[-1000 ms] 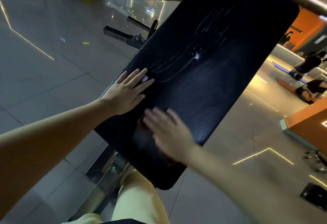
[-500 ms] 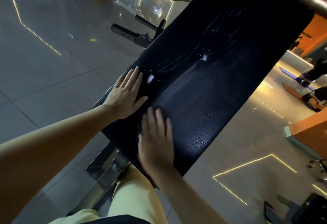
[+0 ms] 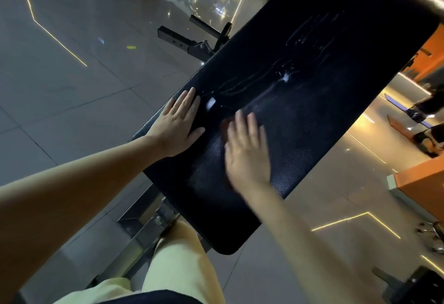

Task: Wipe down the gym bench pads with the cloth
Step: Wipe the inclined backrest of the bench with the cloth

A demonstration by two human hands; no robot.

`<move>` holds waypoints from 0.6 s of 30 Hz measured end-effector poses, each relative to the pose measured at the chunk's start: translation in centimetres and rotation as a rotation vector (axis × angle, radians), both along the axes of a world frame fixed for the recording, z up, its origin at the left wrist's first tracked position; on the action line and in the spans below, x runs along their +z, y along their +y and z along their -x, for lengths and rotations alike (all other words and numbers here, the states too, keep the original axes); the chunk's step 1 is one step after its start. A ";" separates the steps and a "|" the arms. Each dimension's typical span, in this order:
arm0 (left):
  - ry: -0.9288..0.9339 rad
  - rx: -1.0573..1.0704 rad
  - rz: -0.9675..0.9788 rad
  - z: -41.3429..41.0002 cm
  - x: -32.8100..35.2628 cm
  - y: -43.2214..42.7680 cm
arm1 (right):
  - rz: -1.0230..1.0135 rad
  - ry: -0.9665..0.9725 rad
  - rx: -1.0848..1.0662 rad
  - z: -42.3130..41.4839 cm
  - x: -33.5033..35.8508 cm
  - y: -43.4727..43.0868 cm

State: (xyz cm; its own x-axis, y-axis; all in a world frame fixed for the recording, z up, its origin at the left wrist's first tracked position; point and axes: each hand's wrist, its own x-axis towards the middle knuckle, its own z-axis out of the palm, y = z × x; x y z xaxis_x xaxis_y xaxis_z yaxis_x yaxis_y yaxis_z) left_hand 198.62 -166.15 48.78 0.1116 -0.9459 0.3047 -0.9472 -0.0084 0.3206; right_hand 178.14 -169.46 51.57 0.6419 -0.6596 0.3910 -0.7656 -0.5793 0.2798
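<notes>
The left hand (image 3: 177, 126) lay flat, fingers together, on the pad (image 3: 324, 116) at its left edge. The right hand (image 3: 247, 152), fingers spread, pressed a dark cloth (image 3: 224, 127) against the pad's middle. Held by pressure alone, the cloth could slip free; the far wet streaks (image 3: 302, 37) might be missed. No container showed.

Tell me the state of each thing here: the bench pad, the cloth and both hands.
bench pad: smeared with shiny streaks across its far half.
cloth: flat on the pad, mostly hidden under the right hand.
left hand: flat, fingers straight, resting by the pad's left edge.
right hand: flat, pressing the cloth, blurred.
</notes>
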 end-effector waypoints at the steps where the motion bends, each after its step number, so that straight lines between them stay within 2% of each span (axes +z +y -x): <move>1: 0.002 -0.001 0.003 0.1 0.0 0.0 | -0.014 0.033 0.057 0.0 -1.8 2.2; 4: 0.001 -0.007 -0.007 0.1 0.1 0.0 | -0.070 0.161 0.223 1.4 -4.7 6.8; 6: -0.004 -0.017 0.001 0.0 0.2 0.1 | -0.050 0.235 0.294 2.2 -3.9 5.6; 8: -0.001 -0.024 0.001 -0.1 0.3 0.2 | 0.018 0.279 0.263 2.4 -1.8 2.1; 10: 0.003 -0.021 -0.012 0.0 0.2 0.2 | 0.054 0.210 0.145 2.5 1.1 -1.8; 13: 0.021 -0.010 -0.010 0.3 -0.1 0.2 | -0.060 0.052 0.010 2.2 3.0 -3.5; 16: 0.033 -0.011 0.004 0.3 -0.4 0.1 | -0.060 -0.013 -0.051 0.5 0.2 0.1; 18: 0.045 -0.019 0.022 0.3 -0.6 0.1 | -0.084 0.023 -0.006 -0.1 -3.0 3.8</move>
State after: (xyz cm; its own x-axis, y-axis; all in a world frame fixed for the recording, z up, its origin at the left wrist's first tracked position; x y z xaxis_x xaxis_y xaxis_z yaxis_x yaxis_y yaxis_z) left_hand 198.28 -166.04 48.19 0.1075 -0.9412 0.3203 -0.9318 0.0170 0.3625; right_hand 178.27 -165.71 48.62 0.6460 -0.6934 0.3192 -0.7631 -0.5970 0.2474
